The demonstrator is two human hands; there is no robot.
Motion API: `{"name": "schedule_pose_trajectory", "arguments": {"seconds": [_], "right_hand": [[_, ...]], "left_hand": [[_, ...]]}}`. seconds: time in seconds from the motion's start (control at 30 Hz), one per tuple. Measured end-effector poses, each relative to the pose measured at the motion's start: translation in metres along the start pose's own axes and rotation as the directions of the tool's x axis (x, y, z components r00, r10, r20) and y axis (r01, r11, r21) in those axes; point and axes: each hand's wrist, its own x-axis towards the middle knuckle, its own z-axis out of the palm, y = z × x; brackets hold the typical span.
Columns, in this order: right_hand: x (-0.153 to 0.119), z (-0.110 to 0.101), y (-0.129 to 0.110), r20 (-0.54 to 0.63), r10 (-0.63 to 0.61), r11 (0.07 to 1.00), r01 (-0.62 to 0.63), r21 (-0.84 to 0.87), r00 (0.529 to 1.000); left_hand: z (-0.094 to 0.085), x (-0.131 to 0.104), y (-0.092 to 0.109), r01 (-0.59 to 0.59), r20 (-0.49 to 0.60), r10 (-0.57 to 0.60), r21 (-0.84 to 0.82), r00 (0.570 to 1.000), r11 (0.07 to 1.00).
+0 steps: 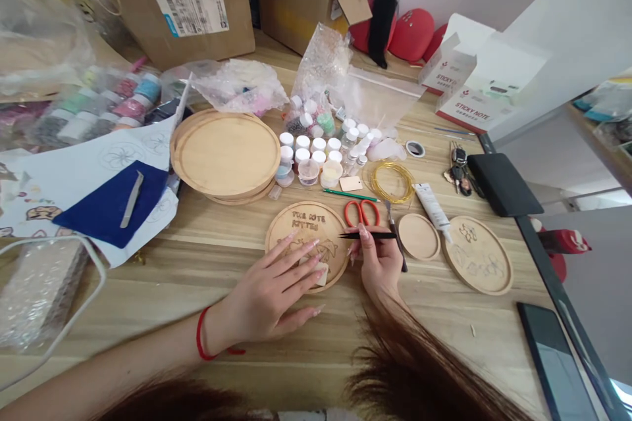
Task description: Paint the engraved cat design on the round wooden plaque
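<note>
My left hand (269,293) lies flat with fingers spread over a round wooden tray (279,231). Raised lettering (309,218) and a line drawing show on the tray, the drawing partly hidden by my fingers. Under those fingers is a small pale piece (322,274). At the tray's right edge, my right hand (380,260) is closed around black tweezers (378,235), whose thin tips point left over the rim. Red-handled scissors (363,212) lie just beyond my right hand. A dark slim tool (403,262) lies beside that hand.
Larger wooden trays (227,154) are stacked at the left. Behind stand white-lidded jars (318,158) and a gold wire coil (392,182). To the right are a small round tray (419,237), a glue tube (432,207), another drawn-on tray (478,255) and a phone (557,355).
</note>
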Motion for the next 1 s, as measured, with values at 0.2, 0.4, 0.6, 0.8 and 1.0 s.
{"name": "schedule_pose_trajectory", "arguments": {"seconds": [0.2, 0.4, 0.6, 0.8, 1.0], "right_hand": [[-0.0007, -0.0017, -0.0017, -0.012, -0.001, 1.000, 0.001, 0.025, 1.000], [-0.0029, -0.0049, -0.0010, 0.011, -0.012, 1.000, 0.011, 0.020, 1.000], [-0.0040, -0.0054, 0.0020, 0.018, -0.017, 0.999, 0.017, 0.031, 1.000], [-0.0035, -0.0052, 0.0068, 0.030, -0.009, 0.999, 0.007, 0.046, 1.000], [-0.0024, -0.0037, 0.0029, 0.057, 0.063, 0.995, -0.067, 0.069, 0.996]], "left_hand": [[0.0015, -0.0087, 0.0035, -0.089, -0.181, 0.089, 0.008, 0.979, 0.996], [-0.0045, -0.0048, 0.0062, 0.148, -0.238, -0.125, 0.082, 0.963, 0.986], [-0.0012, -0.0037, 0.0077, 0.327, -0.108, -0.316, 0.100, 0.942, 0.940], [-0.0001, -0.0036, 0.0082, 0.377, -0.106, -0.367, 0.096, 0.924, 0.921], [0.0016, -0.0035, 0.0055, 0.432, -0.080, -0.426, 0.062, 0.901, 0.900]]}}
